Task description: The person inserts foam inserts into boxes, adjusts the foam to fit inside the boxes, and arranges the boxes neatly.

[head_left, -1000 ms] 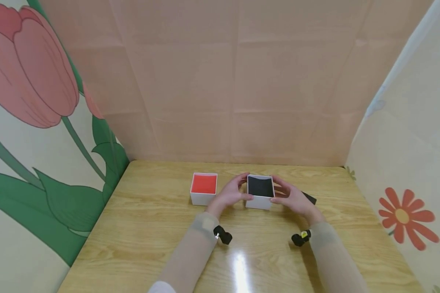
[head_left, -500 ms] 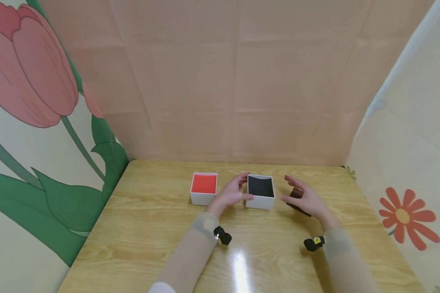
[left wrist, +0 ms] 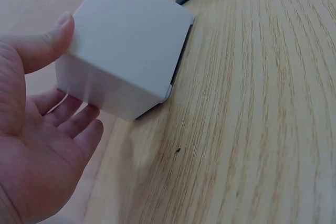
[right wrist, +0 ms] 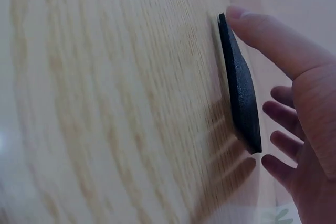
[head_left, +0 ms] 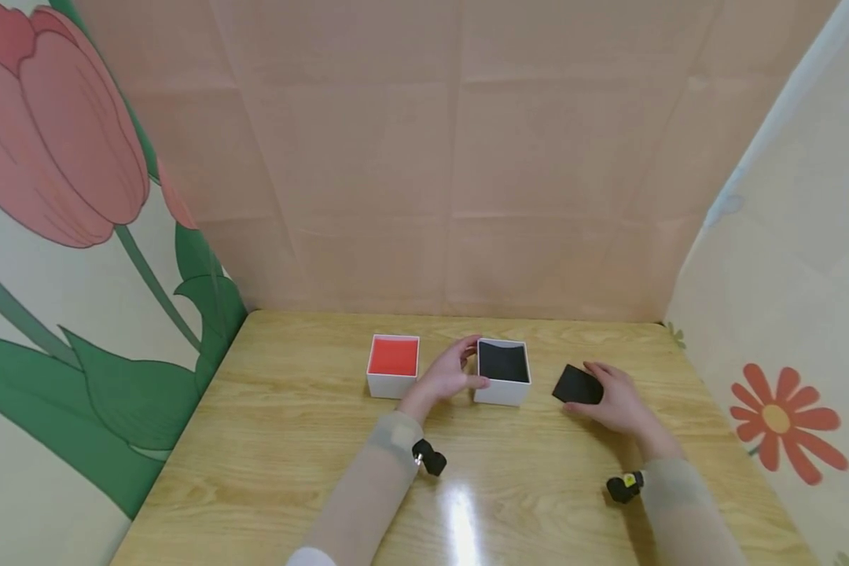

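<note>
A white open-topped box lined in black (head_left: 501, 391) stands on the table in the middle of the head view. My left hand (head_left: 444, 375) holds its left side, thumb at the near corner and fingers along the side, as the left wrist view also shows. Farther right lies a thin flat black square (head_left: 576, 385). My right hand (head_left: 619, 399) reaches round its right side, thumb by the near edge and fingertips by the far corner. In the right wrist view the thumb tip is right at one end of the black square (right wrist: 240, 85), and the fingers are spread with a gap to it.
Left of my left hand stands a second white box (head_left: 392, 384) with red inside. The wooden table (head_left: 311, 456) ends at a pinkish cloth backdrop (head_left: 446, 157). Printed cloths hang at both sides, with a tulip (head_left: 71, 134) on the left and a flower (head_left: 778, 417) on the right.
My right hand has let go of the black-lined box and moved right to the black square. The left hand and both boxes have stayed put.
</note>
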Demonstrator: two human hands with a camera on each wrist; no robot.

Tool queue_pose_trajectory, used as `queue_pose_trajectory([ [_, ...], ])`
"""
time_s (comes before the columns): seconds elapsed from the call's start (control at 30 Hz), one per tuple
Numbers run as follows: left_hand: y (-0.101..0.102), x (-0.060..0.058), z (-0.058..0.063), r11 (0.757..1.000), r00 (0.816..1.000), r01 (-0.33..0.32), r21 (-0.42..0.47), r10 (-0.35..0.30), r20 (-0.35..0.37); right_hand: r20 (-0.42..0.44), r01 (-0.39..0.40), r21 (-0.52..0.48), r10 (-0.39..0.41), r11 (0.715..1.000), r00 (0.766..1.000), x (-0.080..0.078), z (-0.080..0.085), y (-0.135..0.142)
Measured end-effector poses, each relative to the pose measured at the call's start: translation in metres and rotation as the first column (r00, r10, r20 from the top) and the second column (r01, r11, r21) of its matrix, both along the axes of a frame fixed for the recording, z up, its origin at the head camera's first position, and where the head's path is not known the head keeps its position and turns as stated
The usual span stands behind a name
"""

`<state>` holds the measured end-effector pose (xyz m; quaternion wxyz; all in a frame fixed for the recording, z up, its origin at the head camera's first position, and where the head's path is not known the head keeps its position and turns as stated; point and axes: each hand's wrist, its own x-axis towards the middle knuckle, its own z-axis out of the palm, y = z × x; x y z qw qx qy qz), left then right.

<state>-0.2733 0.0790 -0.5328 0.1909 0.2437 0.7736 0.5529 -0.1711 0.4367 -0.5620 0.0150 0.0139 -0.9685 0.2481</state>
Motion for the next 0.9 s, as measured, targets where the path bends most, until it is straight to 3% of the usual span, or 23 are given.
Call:
queue_pose_trajectory([
  [0.43, 0.0, -0.002, -0.003, 0.999, 1.0, 0.015, 0.036, -0.015, -0.004, 0.054, 0.025, 0.06, -0.028, 0.998, 0.998, -0.001, -0.001, 0.003],
  [0.9, 0.001, 0.004, -0.006, 1.0, 1.0, 0.023, -0.01, -0.023, -0.003, 0.138, 0.043, 0.088, -0.055, 0.995, 0.989, 0.0, 0.006, -0.006],
])
